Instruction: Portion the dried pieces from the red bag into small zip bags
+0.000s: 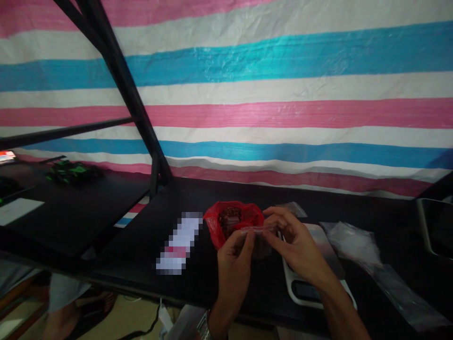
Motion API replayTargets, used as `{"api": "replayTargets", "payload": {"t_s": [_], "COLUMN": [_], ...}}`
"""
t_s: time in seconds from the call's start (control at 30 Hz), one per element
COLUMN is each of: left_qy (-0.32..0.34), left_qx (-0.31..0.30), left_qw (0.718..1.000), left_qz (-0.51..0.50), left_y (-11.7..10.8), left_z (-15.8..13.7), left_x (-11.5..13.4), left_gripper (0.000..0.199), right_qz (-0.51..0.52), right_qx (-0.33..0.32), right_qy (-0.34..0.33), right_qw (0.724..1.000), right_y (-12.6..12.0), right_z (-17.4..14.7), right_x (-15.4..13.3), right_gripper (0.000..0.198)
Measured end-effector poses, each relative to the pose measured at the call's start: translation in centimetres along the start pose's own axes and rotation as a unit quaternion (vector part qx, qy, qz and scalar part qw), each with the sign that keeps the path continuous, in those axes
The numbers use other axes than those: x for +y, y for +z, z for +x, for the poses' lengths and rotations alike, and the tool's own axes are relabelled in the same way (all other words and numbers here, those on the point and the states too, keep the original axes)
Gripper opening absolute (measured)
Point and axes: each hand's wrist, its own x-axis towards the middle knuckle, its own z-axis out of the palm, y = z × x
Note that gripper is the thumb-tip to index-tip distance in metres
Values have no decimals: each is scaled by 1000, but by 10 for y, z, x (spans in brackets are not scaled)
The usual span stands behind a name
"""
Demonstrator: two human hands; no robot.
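Observation:
Between my two hands is a small clear zip bag (261, 246), its top strip pinched from both sides. My left hand (236, 252) grips the strip's left end with thumb and fingers. The right end is pinched by my right hand (290, 238). Just behind the bag stands an open red plastic bag (213, 225) with small dark brown pieces (229, 218) inside. A white digital scale (290, 283) lies under and beside my right forearm, partly covered by it. What the zip bag contains is hard to make out.
Several empty clear bags (357, 245) lie right of the scale, and another small clear bag (296, 209) lies behind it. A blurred-out paper (180, 243) is at left. A dark-screened device (437, 226) stands far right. A black metal frame (127, 89) rises at left. Another person's leg (63, 316) shows below.

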Motion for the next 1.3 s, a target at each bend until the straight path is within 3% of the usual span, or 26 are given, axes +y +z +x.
{"api": "replayTargets", "payload": {"t_s": [0.2, 0.5, 0.7, 0.9, 1.03, 1.3], "left_qy": [-3, 6, 25, 26, 23, 24], "left_qx": [-23, -55, -12, 13, 29, -28], "left_qw": [1000, 998, 999, 999, 999, 998], "left_qz": [13, 11, 22, 38, 38, 48], "left_y": [1, -2, -1, -1, 1, 8], "left_z": [-3, -4, -4, -2, 0, 0], "left_x": [1, -5, -8, -6, -8, -13], "left_gripper": [34, 30, 27, 26, 29, 21], "right_qz": [-11, -4, -16, -26, -31, -55], "right_qx": [30, -1, 1, 0, 18, 18], "right_qy": [-22, 2, 25, 37, 16, -2], "right_qw": [999, 1000, 1000, 999, 999, 998], "right_y": [-4, -6, -9, -7, -8, -18], "right_z": [-2, -4, -5, -4, -5, -11], "right_x": [0, 2, -1, -1, -2, -1], "right_gripper": [20, 22, 26, 45, 40, 39]}}
